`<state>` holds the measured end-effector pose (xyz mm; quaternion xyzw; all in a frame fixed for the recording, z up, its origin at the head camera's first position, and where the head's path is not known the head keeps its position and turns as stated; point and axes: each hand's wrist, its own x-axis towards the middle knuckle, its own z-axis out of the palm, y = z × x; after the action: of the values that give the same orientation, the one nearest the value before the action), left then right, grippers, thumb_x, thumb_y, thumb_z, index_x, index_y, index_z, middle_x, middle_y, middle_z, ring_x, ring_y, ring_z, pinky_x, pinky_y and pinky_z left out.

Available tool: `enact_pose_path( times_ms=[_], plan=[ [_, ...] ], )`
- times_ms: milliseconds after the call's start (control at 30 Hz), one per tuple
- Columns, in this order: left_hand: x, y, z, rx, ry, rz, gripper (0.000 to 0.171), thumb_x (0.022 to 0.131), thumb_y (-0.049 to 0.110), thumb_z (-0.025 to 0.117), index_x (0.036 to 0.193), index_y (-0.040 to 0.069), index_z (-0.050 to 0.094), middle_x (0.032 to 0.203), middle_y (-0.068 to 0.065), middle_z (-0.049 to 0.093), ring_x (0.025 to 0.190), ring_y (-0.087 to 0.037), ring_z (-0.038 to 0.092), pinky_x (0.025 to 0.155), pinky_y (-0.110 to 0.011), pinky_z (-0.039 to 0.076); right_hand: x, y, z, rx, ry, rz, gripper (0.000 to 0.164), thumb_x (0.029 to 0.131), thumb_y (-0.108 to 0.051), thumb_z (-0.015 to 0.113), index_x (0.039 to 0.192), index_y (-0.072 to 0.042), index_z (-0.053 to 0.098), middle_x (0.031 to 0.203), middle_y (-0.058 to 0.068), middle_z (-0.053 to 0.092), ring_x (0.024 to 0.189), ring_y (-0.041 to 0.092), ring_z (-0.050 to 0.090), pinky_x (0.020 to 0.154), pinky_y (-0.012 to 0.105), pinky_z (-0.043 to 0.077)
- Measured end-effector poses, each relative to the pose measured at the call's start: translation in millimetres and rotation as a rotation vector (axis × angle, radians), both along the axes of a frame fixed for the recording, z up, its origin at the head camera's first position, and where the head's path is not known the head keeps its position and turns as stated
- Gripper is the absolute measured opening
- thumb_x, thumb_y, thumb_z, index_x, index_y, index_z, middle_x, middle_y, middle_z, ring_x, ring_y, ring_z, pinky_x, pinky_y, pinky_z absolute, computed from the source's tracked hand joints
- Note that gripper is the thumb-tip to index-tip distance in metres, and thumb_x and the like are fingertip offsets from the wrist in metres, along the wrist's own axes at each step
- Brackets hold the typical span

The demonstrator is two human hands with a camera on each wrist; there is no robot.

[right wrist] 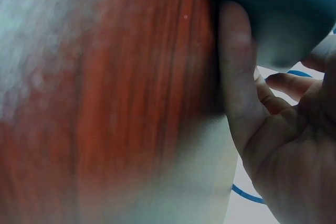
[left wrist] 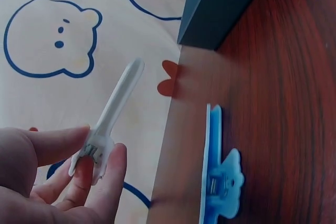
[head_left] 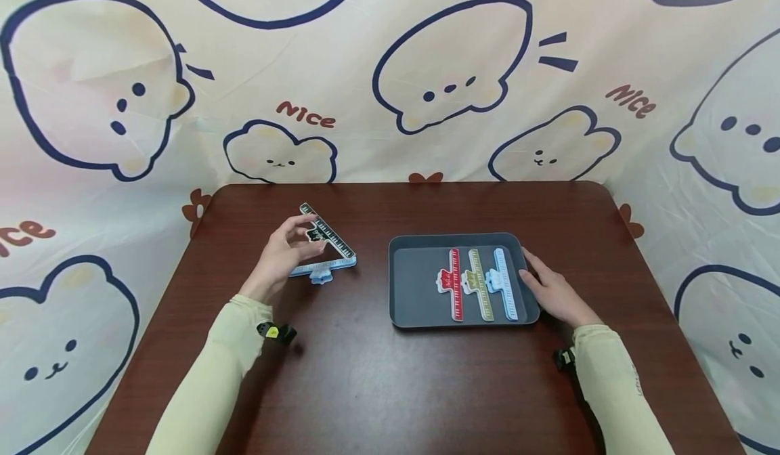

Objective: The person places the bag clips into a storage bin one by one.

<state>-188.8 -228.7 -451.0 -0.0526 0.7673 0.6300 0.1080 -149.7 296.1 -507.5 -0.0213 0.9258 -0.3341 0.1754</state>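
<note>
My left hand [head_left: 286, 248] pinches a black clip with ruler marks [head_left: 332, 237] between thumb and fingers; its pale inner side and spring face the left wrist view. The held clip slants over the far end of a blue ruler clip [head_left: 335, 264] lying on the table. At the tray's right side, my right hand [head_left: 557, 292] holds the rim, thumb on one side and fingers on the other. Inside the grey tray [head_left: 414, 316] lie a red ruler clip [head_left: 456, 286], a yellow-green one [head_left: 481, 286] and a light blue one [head_left: 504, 286], side by side.
The brown wooden table [head_left: 365, 387] has rounded far corners. A cream cloth with cartoon bears [head_left: 359, 62] hangs behind the table and along both sides. The left part of the tray floor is bare.
</note>
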Motion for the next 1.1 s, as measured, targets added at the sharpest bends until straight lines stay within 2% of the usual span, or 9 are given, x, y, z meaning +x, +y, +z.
enact_pose_path(
  times_ms=[200,267,500,767,1100],
  plan=[
    [2.5,6,-1.0,0.018,0.017,-0.059,0.066,0.093,0.006,0.077,0.152,0.018,0.049,0.126,-0.018,0.049,0.102,-0.012,0.069,0.086,-0.026,0.059,0.8,0,0.6,0.003,-0.001,-0.004,0.069,0.112,-0.048,0.035,0.168,-0.022,0.003,0.167,0.029,0.021,0.15,0.056,0.026,0.115,0.073,0.029],
    [3.1,7,-1.1,0.01,0.02,-0.077,0.066,0.093,0.007,0.077,0.152,0.019,0.049,0.126,-0.018,0.048,0.103,-0.013,0.069,0.085,-0.027,0.059,1.0,0,0.2,0.0,-0.007,-0.008,0.07,0.112,-0.049,0.035,0.168,-0.022,0.003,0.168,0.029,0.021,0.15,0.056,0.025,0.115,0.073,0.028],
    [5.4,9,1.0,0.01,0.019,-0.131,0.065,0.093,0.009,0.077,0.152,0.02,0.05,0.123,-0.015,0.052,0.106,-0.017,0.069,0.092,-0.042,0.057,1.0,0,0.0,-0.008,-0.001,-0.001,0.069,0.112,-0.048,0.035,0.168,-0.022,0.003,0.167,0.03,0.022,0.15,0.056,0.026,0.115,0.073,0.029],
    [8.7,15,6.3,0.036,0.01,-0.172,0.063,0.094,0.008,0.077,0.151,0.019,0.051,0.121,-0.013,0.053,0.103,-0.017,0.07,0.095,-0.047,0.057,0.3,0,-0.1,0.005,0.012,0.004,0.07,0.112,-0.049,0.034,0.168,-0.02,0.004,0.166,0.031,0.022,0.148,0.058,0.027,0.113,0.074,0.03],
    [11.2,21,10.3,0.046,0.018,-0.197,0.064,0.092,0.009,0.079,0.15,0.019,0.053,0.119,-0.009,0.053,0.097,-0.016,0.07,0.092,-0.044,0.058,0.6,0,-0.2,-0.001,0.002,0.001,0.071,0.112,-0.05,0.035,0.168,-0.021,0.003,0.166,0.032,0.022,0.148,0.058,0.027,0.113,0.074,0.03]
  ],
)
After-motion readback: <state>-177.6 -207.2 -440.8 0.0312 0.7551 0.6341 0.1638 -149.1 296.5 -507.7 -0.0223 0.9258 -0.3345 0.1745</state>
